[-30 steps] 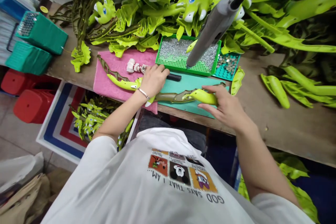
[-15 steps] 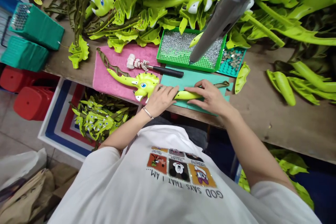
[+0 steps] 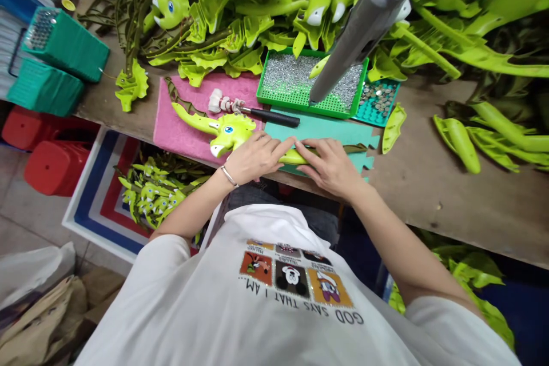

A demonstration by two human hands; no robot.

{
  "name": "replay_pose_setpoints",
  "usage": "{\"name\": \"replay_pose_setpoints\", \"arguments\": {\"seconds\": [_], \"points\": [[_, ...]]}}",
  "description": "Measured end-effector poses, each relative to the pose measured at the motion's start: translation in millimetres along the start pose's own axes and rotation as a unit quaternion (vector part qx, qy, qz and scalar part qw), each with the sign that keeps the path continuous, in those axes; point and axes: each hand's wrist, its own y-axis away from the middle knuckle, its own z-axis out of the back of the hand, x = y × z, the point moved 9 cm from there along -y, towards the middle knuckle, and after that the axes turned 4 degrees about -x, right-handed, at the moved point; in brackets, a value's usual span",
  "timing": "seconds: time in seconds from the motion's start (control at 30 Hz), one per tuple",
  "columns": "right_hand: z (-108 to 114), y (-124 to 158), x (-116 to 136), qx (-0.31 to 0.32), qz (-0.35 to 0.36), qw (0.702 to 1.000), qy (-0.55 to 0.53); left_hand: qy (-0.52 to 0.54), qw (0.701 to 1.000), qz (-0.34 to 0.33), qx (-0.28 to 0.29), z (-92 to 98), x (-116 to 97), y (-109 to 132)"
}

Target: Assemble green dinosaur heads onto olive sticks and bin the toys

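My left hand (image 3: 256,158) and my right hand (image 3: 329,167) lie close together, fingers nearly meeting, pressing on a long lime-green plastic piece (image 3: 294,156). That piece rests on a teal foam mat (image 3: 326,130), and an olive serrated strip (image 3: 355,148) runs from its right end. Just left of my left hand, a lime-green dinosaur head (image 3: 229,132) with a blue eye lies on a pink towel (image 3: 189,91). A black-handled tool (image 3: 272,118) with white toothed parts (image 3: 222,104) lies above my left hand, not touching it.
A green tray of silver studs (image 3: 313,83) and a teal tray of round metal pieces (image 3: 377,96) stand beyond the mat. A grey tool barrel (image 3: 355,40) slants down over the green tray. Heaps of lime-green plastic parts (image 3: 240,11) cover the bench's far side.
My left hand has slid right, off the dinosaur head, which now shows fully. My right hand has moved slightly left, and the hands have drawn closer together on the lime-green piece.
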Motion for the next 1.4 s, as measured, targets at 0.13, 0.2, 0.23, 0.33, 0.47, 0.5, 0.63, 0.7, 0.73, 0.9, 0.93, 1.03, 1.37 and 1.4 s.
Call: {"name": "replay_pose_setpoints", "arguments": {"seconds": [0.13, 0.2, 0.23, 0.33, 0.47, 0.5, 0.63, 0.7, 0.73, 0.9, 0.93, 1.03, 1.37, 1.4], "points": [[-5.9, -0.4, 10.8, -0.014, 0.031, 0.999, 0.027, -0.009, 1.0, -0.004, 0.009, 5.7, 2.2, -1.5], [-7.8, -0.3, 9.8, -0.03, 0.022, 0.999, 0.033, -0.017, 1.0, -0.006, 0.011, 9.3, 2.4, -2.1], [-8.0, -0.6, 8.5, -0.038, 0.013, 0.999, 0.035, -0.019, 1.0, -0.006, 0.012, 11.1, 2.2, -2.0], [-6.6, -2.6, 5.5, -0.055, -0.01, 0.997, 0.045, -0.021, 1.0, 0.016, 0.003, 16.4, 1.9, 0.3], [-2.7, -6.3, 7.9, -0.055, -0.012, 0.997, 0.052, -0.032, 0.997, 0.057, -0.033, 20.0, 3.8, 4.4], [-2.6, -6.9, 7.6, -0.05, -0.016, 0.997, 0.048, -0.031, 0.997, 0.057, -0.043, 20.1, 3.8, 4.5], [-2.2, -8.7, 4.1, -0.039, -0.043, 0.998, 0.032, -0.039, 0.997, 0.019, -0.065, 19.8, 3.0, -0.1], [-1.1, -10.3, 2.7, -0.044, -0.052, 0.997, 0.025, -0.045, 0.997, 0.003, -0.07, 21.0, 4.4, -3.4], [-0.8, -11.1, 1.9, -0.046, -0.056, 0.997, 0.019, -0.045, 0.996, -0.002, -0.07, 21.8, 5.3, -4.9], [11.1, -5.7, -6.6, -0.1, -0.063, 0.993, -0.004, -0.03, 0.996, -0.025, -0.08, 29.1, 8.0, -10.1], [17.0, -0.9, -11.1, -0.131, -0.074, 0.989, -0.004, -0.033, 0.995, -0.029, -0.09, 31.9, 8.3, -10.6], [29.3, 18.8, -27.2, -0.211, -0.124, 0.97, -0.005, -0.07, 0.989, -0.05, -0.124, 40.1, 7.8, -11.5], [27.9, 31.5, -47.2, -0.223, -0.206, 0.952, -0.024, -0.069, 0.984, -0.073, -0.147, 45.1, 12.3, -19.0], [29.1, 31.6, -49.2, -0.226, -0.214, 0.95, -0.038, -0.066, 0.985, -0.071, -0.145, 45.4, 13.3, -20.1]]}}
